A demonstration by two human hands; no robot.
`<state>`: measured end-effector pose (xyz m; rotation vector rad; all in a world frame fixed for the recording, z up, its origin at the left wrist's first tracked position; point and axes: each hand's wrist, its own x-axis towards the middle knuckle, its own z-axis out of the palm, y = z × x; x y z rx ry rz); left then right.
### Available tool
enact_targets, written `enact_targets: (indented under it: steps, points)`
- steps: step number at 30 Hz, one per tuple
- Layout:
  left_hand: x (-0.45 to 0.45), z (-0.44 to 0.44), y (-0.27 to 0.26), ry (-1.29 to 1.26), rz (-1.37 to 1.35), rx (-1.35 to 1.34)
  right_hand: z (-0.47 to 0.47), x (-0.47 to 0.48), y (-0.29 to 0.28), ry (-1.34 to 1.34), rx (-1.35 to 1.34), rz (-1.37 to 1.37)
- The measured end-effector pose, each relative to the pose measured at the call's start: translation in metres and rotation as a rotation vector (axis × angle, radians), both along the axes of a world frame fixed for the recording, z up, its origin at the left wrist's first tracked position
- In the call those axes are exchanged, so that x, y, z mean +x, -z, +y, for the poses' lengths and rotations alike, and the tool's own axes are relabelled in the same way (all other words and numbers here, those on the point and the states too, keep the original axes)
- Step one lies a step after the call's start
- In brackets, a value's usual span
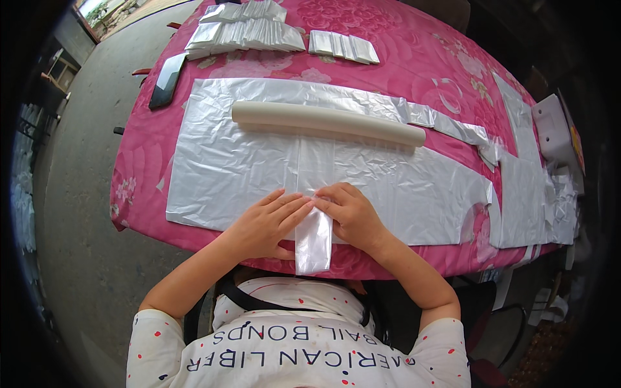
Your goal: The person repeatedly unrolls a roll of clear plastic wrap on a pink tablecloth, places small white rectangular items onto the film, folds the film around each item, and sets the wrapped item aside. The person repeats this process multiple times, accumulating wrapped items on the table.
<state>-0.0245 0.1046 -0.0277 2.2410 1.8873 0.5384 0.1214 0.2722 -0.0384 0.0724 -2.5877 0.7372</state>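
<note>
A narrow folded strip of clear plastic film (313, 245) runs toward me between my hands, its near end at the table's front edge. My left hand (267, 223) lies on its left side, with the extended fingertips on the film and the thumb by its edge. From the right, my right hand (351, 213) pinches the film between bent fingers. The fingertips of both hands almost meet. Underneath spreads a large flat plastic sheet (228, 165), creased, with a curved cut-out at its right end. Across it lies a cream-coloured tube (330, 123), beyond my hands.
Stacks of folded plastic packets (247, 36) and a smaller row of packets (343, 47) sit at the back. A smartphone (168, 81) rests near the left edge of the pink floral tablecloth (140, 160). More plastic film (524, 203) and a white plastic container (553, 126) are on the right.
</note>
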Motion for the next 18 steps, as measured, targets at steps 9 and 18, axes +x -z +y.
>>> enact_targets:
  steps: [9, 18]
  points:
    - [0.006, 0.009, 0.005, -0.166, -0.252, 0.136, 0.003, 0.007, -0.006, 0.035, -0.056, -0.064]
    - [0.011, 0.019, 0.002, -0.356, -0.21, 0.266, 0.023, -0.03, -0.031, 0.392, -0.881, -0.611]
